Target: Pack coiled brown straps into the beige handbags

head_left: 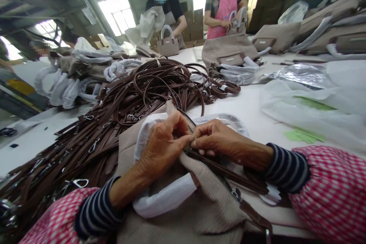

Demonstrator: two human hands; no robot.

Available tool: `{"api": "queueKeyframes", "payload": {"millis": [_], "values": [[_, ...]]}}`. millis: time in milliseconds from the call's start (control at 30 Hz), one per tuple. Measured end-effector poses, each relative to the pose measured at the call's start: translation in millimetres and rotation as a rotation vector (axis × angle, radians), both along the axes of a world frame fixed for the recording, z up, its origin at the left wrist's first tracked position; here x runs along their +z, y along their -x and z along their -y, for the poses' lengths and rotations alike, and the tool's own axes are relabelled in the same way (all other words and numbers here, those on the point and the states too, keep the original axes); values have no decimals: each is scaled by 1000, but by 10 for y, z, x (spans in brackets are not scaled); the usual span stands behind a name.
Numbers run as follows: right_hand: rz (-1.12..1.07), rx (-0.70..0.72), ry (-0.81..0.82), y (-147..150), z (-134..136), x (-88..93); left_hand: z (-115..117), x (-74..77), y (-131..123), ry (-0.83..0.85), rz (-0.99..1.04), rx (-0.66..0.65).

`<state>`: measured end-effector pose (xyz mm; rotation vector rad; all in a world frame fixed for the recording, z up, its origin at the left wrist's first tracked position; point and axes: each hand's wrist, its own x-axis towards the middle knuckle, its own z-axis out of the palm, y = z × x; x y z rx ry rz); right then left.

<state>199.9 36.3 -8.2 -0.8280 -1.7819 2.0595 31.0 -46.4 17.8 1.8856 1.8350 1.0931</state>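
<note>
A beige corduroy handbag lies in front of me, its zipper opening unfastened along the top. Both my hands meet over this opening. My left hand is closed in a pinch at the zipper's edge; whatever is between thumb and finger is hidden. My right hand is closed too, its fingertips against the left thumb and gripping the end of a dark brown strap, which runs down to the right across the bag. White paper wraps the bag's handle below my left wrist.
A large heap of brown straps with metal clips covers the table on the left. More beige bags with wrapped handles lie farther back. Clear plastic and green slips are at right. Two people handle bags across the table.
</note>
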Motion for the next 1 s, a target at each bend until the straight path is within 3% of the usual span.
{"api": "queueKeyframes", "payload": {"millis": [233,400,533,733,867,1000], "values": [[-11,-80,-42,-16,27,-6,-44,-3,87,164,262,-138],[-31,-142,-109,-106,13,50,-106,-41,114,341,212,-315],[-6,-56,-221,-190,-33,170,-142,-94,134,338,266,-373],[192,192,-391,-491,-189,383,-147,-119,167,309,410,-372],[217,100,-439,-639,-180,422,-152,-114,155,322,476,-381],[178,-67,-492,-523,-117,358,-171,-121,146,311,495,-361]]}}
